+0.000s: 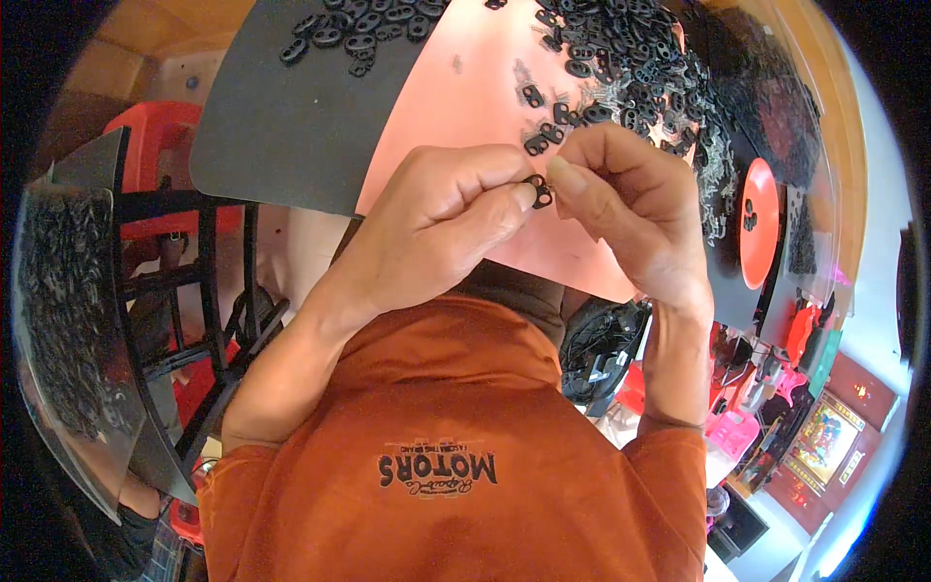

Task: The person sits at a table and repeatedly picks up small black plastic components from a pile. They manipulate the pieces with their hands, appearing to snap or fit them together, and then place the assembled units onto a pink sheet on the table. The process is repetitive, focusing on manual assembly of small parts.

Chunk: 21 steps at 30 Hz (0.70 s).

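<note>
My left hand (451, 209) pinches a small black plastic cord lock (540, 197) with two holes between thumb and forefinger. Close against it, my right hand (635, 199) has its thumb and forefinger pressed together. A tiny thin piece seems to show at those fingertips, too small to name. Both hands are just above the near edge of a pink-orange sheet (427, 107). Just beyond the fingers a few loose black cord locks (536, 145) lie on the sheet, among thin silvery bits that look like small springs.
A large heap of black pieces (630, 73) spreads at the far right, with silvery bits (716, 175) beside it. Another group of cord locks (364, 24) lies on the dark board (281, 136). An orange-red dish (757, 233) holds a few pieces. Red stools (160, 145) stand left.
</note>
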Tool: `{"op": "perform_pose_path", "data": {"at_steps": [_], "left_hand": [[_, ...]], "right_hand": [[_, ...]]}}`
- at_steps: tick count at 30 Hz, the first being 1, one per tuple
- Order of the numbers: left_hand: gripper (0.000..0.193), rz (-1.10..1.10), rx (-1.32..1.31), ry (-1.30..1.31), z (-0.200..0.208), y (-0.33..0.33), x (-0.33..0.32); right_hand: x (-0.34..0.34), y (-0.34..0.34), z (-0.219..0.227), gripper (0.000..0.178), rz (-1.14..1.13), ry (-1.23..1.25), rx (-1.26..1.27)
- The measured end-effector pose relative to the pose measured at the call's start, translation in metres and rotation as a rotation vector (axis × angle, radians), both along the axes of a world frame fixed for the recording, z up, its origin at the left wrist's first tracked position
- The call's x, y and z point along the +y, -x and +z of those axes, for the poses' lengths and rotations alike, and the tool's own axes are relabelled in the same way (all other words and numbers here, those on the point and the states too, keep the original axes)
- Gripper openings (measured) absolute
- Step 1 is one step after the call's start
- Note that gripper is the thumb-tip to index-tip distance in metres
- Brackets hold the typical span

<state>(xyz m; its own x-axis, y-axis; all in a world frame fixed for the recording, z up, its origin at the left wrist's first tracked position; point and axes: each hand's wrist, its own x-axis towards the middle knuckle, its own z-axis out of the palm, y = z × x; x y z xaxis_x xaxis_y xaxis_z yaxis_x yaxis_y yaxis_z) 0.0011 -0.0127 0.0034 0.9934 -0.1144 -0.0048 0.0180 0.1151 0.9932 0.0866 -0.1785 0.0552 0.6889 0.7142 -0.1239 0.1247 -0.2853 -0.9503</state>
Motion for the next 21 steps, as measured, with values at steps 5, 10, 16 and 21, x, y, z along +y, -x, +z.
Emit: {"op": "perform_pose_path", "data": {"at_steps": [5, 10, 16, 21], "left_hand": [[0.020, 0.021, -0.029, -0.006, 0.003, 0.001, -0.001], [0.019, 0.026, -0.026, 0.022, 0.004, 0.001, -0.002], [0.016, 0.036, -0.079, 0.034, -0.004, 0.000, -0.004], [0.017, 0.056, -0.148, -0.024, -0.004, 0.000, -0.006]], "right_hand": [[0.003, 0.004, 0.004, 0.015, -0.021, 0.040, 0.010], [0.001, 0.006, -0.009, 0.015, -0.012, 0.013, -0.114], [0.003, 0.011, -0.007, 0.011, 0.094, 0.053, -0.384], [0.004, 0.014, -0.006, 0.010, 0.111, 0.081, -0.458]]}}
